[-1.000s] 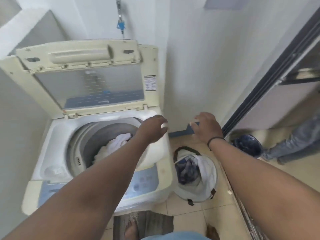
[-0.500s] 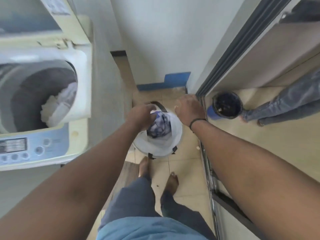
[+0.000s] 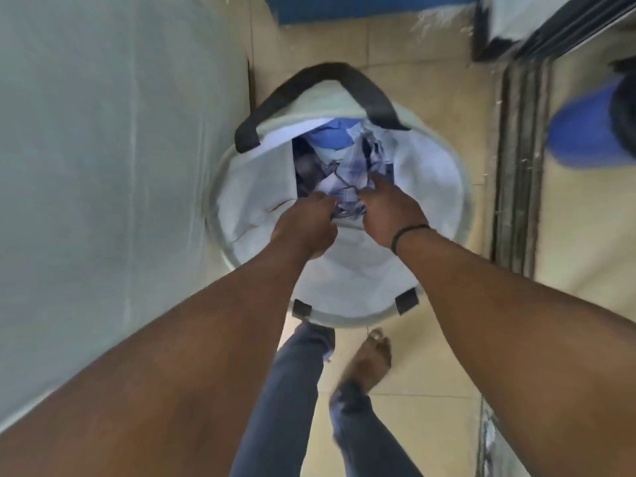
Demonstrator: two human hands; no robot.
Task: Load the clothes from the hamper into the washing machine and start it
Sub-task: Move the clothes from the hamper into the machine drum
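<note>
Inside the hamper (image 3: 426, 187), near its middle, a blue-and-white patterned garment (image 3: 347, 187) is gripped by both hands: the left hand (image 3: 304, 225) and the right hand (image 3: 389, 211) have fingers curled closed into the cloth. The washing machine's panel (image 3: 103, 166) stands left of the hamper. Tangled neighbouring clothes may be dragged out and dropped on the floor (image 3: 430, 366), or the light hamper tipped.

The floor (image 3: 426, 108) has beige tiles. A pale wall (image 3: 103, 166) fills the left side, a dark sliding-door track (image 3: 519, 166) runs along the right, and a blue skirting strip (image 3: 361, 8) crosses the top.
</note>
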